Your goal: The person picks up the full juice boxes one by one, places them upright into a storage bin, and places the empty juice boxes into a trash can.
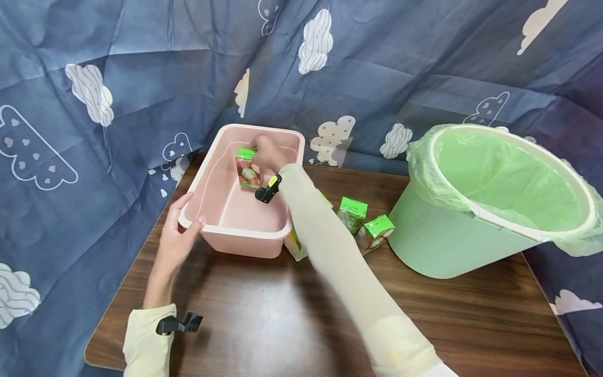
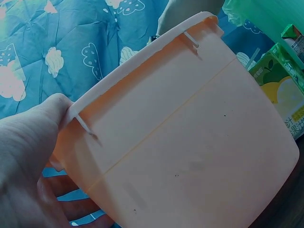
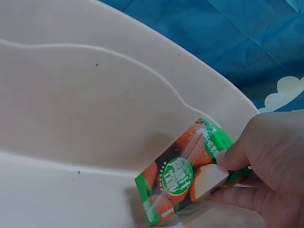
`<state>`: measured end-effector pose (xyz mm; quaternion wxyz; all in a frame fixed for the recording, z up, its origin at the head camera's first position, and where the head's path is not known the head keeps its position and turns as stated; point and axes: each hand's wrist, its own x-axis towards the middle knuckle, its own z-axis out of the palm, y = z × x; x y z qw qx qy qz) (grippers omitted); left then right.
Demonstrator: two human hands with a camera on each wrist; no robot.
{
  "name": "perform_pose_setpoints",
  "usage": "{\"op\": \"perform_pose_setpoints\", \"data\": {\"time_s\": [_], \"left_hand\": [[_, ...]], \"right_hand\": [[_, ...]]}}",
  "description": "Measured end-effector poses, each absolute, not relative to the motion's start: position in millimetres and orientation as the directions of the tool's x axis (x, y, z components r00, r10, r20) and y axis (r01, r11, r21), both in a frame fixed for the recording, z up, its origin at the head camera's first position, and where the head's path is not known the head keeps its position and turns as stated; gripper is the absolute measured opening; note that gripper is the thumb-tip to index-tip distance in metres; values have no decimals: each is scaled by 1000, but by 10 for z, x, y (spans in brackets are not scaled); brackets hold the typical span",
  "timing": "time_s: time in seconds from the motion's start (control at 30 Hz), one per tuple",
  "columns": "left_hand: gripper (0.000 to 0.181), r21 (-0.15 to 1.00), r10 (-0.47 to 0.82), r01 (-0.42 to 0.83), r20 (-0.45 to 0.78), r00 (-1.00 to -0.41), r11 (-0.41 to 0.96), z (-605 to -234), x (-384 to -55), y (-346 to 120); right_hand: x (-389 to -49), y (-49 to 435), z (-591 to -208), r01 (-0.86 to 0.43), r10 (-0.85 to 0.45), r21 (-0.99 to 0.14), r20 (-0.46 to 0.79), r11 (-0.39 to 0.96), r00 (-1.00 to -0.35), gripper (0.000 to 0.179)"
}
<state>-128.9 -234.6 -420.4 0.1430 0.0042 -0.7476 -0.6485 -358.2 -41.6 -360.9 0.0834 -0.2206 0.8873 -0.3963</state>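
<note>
Inside the pink plastic tub, my right hand grips a juice box with a green top and red fruit printed on its side. In the right wrist view the thumb and fingers pinch the juice box near its green end, close to the tub's inner wall. My left hand holds the tub's near left corner, thumb over the rim. Seen from the left wrist, the left hand has its fingers behind the tub's outer wall.
Right of the tub stand several more juice boxes: a yellow one partly behind my right sleeve, a green one and a brown one. A green bin with a plastic liner stands at the right. Patterned blue cloth hangs behind the wooden table.
</note>
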Motion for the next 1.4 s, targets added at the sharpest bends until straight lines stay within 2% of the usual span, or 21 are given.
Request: {"op": "perform_pose_setpoints", "data": {"time_s": [0.27, 0.47, 0.6, 0.73, 0.87, 1.0, 1.4], "left_hand": [[61, 972, -187, 184, 209, -960, 145, -4220, -1300, -2349], [61, 970, -197, 196, 222, -955, 146, -4209, -1298, -2374], [61, 968, -205, 209, 235, -950, 141, -4213, -1298, -2389], [61, 968, -191, 216, 238, -952, 131, -4221, -1326, -2364], [61, 969, -192, 214, 235, -953, 125, -4240, -1333, -2353], [61, 969, -192, 212, 233, -953, 123, -4240, -1327, -2359], [61, 971, -181, 211, 229, -956, 112, -4244, -1324, -2357]], "right_hand": [[-3670, -511, -3691, -271, -413, -776, 14, 570, -910, 18], [-3743, -585, -3731, -280, -448, -790, 8, 545, -894, 19], [-3802, -637, -3781, -257, -493, -813, -42, 523, -869, 27], [-3871, -625, -3832, -317, -509, -768, -13, 556, -861, 30], [-3903, -636, -3866, -376, -512, -715, 30, 590, -859, 24], [-3892, -649, -3867, -364, -506, -717, 19, 594, -863, 21], [-3831, -620, -3822, -321, -516, -767, -15, 556, -856, 27]]}}
